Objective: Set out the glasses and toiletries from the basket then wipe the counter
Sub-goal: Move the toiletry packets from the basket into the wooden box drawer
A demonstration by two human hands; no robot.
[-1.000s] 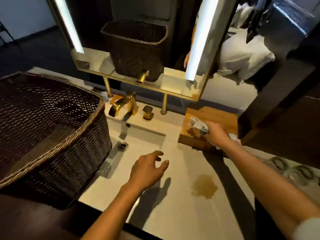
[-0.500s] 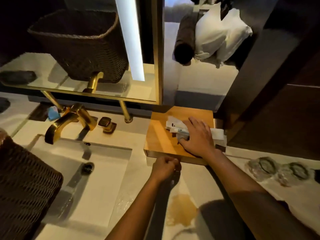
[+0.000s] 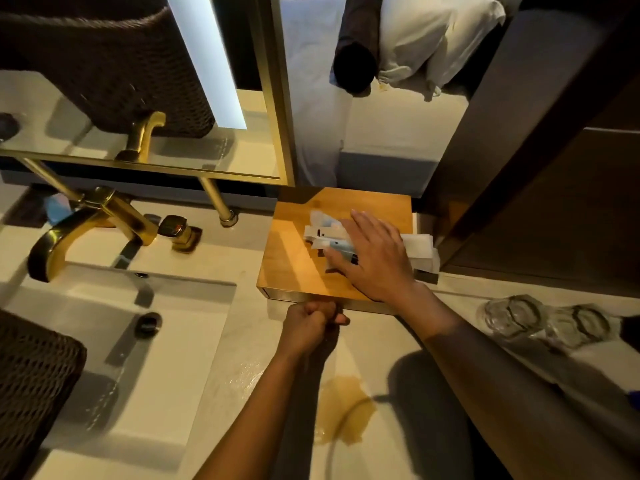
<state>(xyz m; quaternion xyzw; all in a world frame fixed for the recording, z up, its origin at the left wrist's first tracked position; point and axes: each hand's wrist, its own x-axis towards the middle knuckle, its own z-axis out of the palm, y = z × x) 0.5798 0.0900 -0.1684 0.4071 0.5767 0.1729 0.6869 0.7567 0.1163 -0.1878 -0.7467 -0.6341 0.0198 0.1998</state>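
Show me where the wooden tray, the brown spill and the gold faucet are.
wooden tray [image 3: 294, 265], head view, on its bare left part.
brown spill [image 3: 341, 408], head view, on the middle of the stain.
gold faucet [image 3: 86, 230], head view, on the spout's upper bend.

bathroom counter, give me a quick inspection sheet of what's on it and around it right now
surface: pale counter with a brownish spill near the front, a wet sheen beside it
job's things: toiletry packets on the wooden tray; two glasses on the counter to the right; wicker basket at lower left
clutter: small blue item behind the gold faucet
grip: right hand flat on the packets; left hand fisted at the tray's front edge, contents unclear
cables: nothing seen
surroundings: sink basin, mirror, dark wood wall at right
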